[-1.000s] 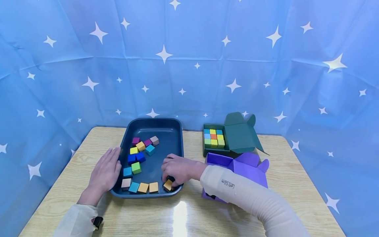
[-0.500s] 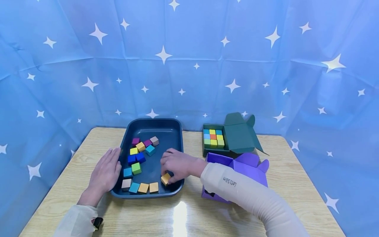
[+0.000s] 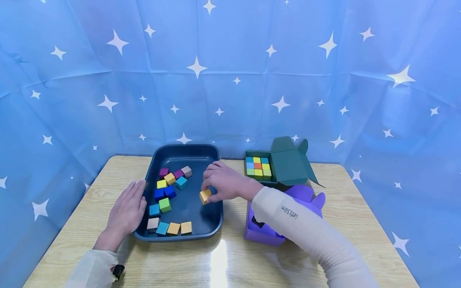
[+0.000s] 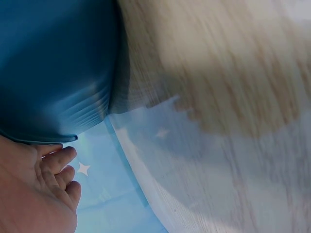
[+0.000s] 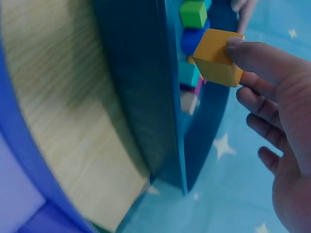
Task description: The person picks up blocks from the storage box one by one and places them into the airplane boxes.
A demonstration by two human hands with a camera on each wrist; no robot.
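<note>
My right hand (image 3: 225,182) pinches an orange cube block (image 5: 214,58) between thumb and fingers. The block is up off the floor of the dark blue tray (image 3: 194,210), over its right side. Flat against the tray's left rim lies my left hand (image 3: 126,210), its fingers straight in the head view. Several more blocks sit in the tray, among them a lime green block (image 3: 165,205), a teal block (image 3: 181,183) and a beige block (image 3: 153,224). In the left wrist view, the fingers (image 4: 60,160) touch the tray's edge.
An open green box (image 3: 291,166) at the back right holds rows of colored blocks. In front of it stands an open purple box (image 3: 264,235), partly covered by the right sleeve (image 3: 306,232). A starry blue curtain (image 3: 230,48) hangs behind the wooden table (image 3: 360,240).
The right hand has lifted the orange block from the tray's front right corner, moving it upward and away from the front edge. The left hand stays in place.
</note>
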